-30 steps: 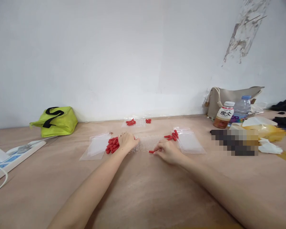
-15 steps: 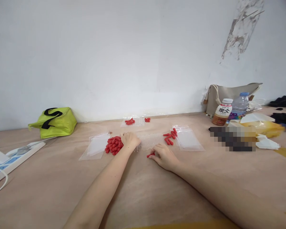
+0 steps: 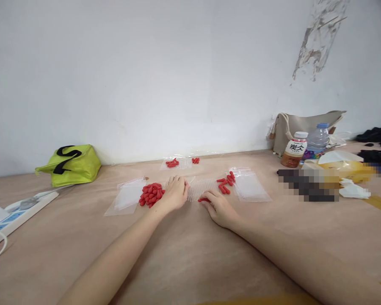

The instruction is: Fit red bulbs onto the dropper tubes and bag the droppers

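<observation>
My left hand (image 3: 177, 192) lies over the left end of a row of thin clear tubes (image 3: 203, 189), its fingers bent and pressed together; what they grip is hidden. Between the thumb and fingers of my right hand (image 3: 221, 208) is a red dropper bulb (image 3: 203, 200), close to the near edge of the row. A heap of red dropper bulbs (image 3: 151, 195) sits just left of my left hand. Several loose red bulbs (image 3: 224, 186) lie beyond the right end of the tubes.
Clear plastic bags flank the work: left bags (image 3: 127, 195), right bags (image 3: 253, 187). Behind lies a bag with red bulbs (image 3: 172, 163). A yellow-green pouch (image 3: 79, 165) and power strip (image 3: 22, 216) are left; a brown drink bottle (image 3: 294, 150) and beige bag (image 3: 281, 137) stand right.
My left hand has shifted slightly right and nearer, away from the heap. My right hand has moved the red bulb a little forward, up to the row of tubes.
</observation>
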Motion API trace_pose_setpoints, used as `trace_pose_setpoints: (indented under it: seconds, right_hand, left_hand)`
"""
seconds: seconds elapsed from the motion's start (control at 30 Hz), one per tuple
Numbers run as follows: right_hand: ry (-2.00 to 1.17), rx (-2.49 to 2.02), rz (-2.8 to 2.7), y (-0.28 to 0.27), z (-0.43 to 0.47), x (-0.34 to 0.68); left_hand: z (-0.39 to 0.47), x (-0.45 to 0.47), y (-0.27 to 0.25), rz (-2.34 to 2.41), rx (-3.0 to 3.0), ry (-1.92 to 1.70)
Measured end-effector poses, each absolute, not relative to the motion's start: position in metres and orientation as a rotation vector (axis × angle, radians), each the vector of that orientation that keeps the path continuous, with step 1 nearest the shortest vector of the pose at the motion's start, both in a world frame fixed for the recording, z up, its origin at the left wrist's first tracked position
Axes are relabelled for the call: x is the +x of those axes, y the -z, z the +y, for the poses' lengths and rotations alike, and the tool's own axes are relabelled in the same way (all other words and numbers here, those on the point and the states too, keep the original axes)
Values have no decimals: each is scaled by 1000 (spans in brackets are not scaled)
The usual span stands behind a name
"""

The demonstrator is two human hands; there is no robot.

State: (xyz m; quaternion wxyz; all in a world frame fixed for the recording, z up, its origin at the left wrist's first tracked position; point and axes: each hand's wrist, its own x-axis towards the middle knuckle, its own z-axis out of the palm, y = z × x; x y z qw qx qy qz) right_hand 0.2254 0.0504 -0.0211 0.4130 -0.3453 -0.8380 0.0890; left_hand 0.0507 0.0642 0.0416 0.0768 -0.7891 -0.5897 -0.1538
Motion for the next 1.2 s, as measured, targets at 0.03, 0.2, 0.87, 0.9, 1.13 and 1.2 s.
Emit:
trace_pose_setpoints:
  seconds: [0.03, 0.2, 0.87, 0.9, 1.13, 1.2]
  right_hand:
    - [-255, -857, -2090, 21, 50, 225]
    - [-316, -844, -2090, 20, 49, 224]
    - [-333, -697, -2208, 18, 44, 222]
    - [-339, -699, -2208, 18, 44, 222]
    - [-366, -702, -2216, 19, 46, 224]
    - [-375, -702, -2221, 20, 47, 224]
  left_hand:
    - [55, 45, -38, -1701, -2411, 482]
    - [27, 15, -5, -1302, -2563, 786]
    - [27, 10, 8, -1231, -2619, 926]
    - [28, 10, 8, -1228, -2615, 931]
    - [31, 7, 13, -1164, -2621, 895]
    - [31, 6, 13, -1146, -2640, 881]
